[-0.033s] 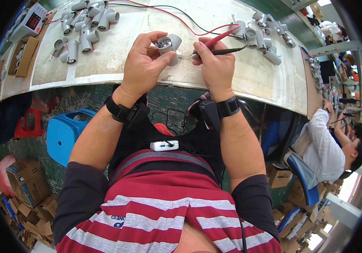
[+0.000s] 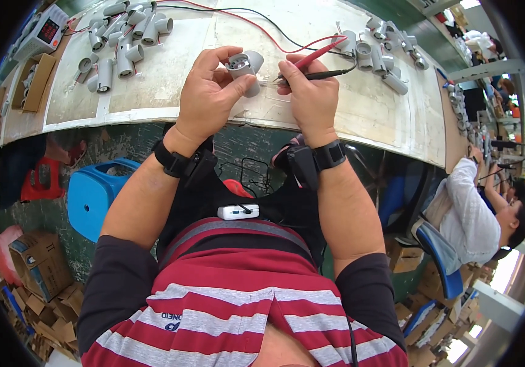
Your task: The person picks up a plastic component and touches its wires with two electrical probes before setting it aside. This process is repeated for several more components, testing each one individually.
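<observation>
My left hand point(image 2: 209, 101) grips a grey tubular fitting point(image 2: 251, 61), two short cylinders joined together, with its open end and inner metal parts facing up. Thin leads point(image 2: 266, 82) stick out from its right side. Between the thumb and fingers of my right hand point(image 2: 314, 98) are two test probes, a red probe point(image 2: 308, 59) and a black probe point(image 2: 328, 74). Their tips point left at the leads, but whether they touch cannot be made out. Both hands are over the near part of the worktable point(image 2: 201, 30).
Similar grey fittings lie in a left pile point(image 2: 125, 52) and a right pile point(image 2: 369, 55). Red and black cables cross the table's far side near a power supply point(image 2: 48, 30). A cardboard box point(image 2: 33, 82) stands at left, a blue stool point(image 2: 94, 196) below. A co-worker point(image 2: 470, 208) sits at right.
My right hand with the two probes has shifted very slightly left, toward the fitting. My left hand and the fitting are almost unmoved.
</observation>
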The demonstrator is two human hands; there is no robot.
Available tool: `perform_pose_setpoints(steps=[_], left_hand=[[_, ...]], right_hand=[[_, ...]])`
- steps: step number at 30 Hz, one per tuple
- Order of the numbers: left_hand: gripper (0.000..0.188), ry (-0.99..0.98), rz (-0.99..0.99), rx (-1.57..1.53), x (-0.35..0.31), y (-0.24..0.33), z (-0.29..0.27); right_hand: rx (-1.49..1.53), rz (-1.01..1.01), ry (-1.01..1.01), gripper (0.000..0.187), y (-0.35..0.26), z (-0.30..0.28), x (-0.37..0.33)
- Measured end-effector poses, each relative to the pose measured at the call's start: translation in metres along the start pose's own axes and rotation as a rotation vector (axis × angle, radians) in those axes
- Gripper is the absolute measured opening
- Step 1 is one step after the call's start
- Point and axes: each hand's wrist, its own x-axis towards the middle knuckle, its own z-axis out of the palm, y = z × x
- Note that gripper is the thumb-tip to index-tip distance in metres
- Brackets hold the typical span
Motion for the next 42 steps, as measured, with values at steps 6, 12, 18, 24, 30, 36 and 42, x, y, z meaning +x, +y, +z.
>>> perform_pose_setpoints(steps=[6, 12, 18, 24, 30, 36, 42], left_hand=[[0.047, -0.020, -0.020, 0.011, -0.002, 0.001, -0.002], [0.047, -0.018, -0.062, -0.018, 0.002, 0.000, -0.002], [0.046, 0.089, -0.059, -0.099, 0.007, -0.010, -0.001], [0.045, 0.121, -0.111, -0.051, 0.011, -0.014, -0.001], [0.044, 0.120, -0.099, -0.086, 0.009, -0.015, -0.001], [0.046, 0.017, -0.060, -0.067, 0.003, -0.006, -0.002], [0.047, -0.017, -0.035, -0.051, 0.000, -0.007, -0.003]], right_hand=[[-0.018, 0.021, 0.007, 0.024, 0.000, 0.010, 0.000], [-0.150, 0.007, -0.010, 0.023, 0.005, 0.012, 0.003], [-0.179, -0.030, -0.024, 0.021, 0.008, 0.012, 0.004], [-0.210, -0.056, -0.087, 0.019, 0.013, 0.011, 0.011], [-0.166, 0.055, -0.072, 0.017, 0.007, 0.012, 0.013], [-0.287, 0.001, -0.085, 0.018, 0.003, 0.006, 0.012], [-0.358, -0.008, -0.141, 0.019, -0.003, 0.006, 0.015]])
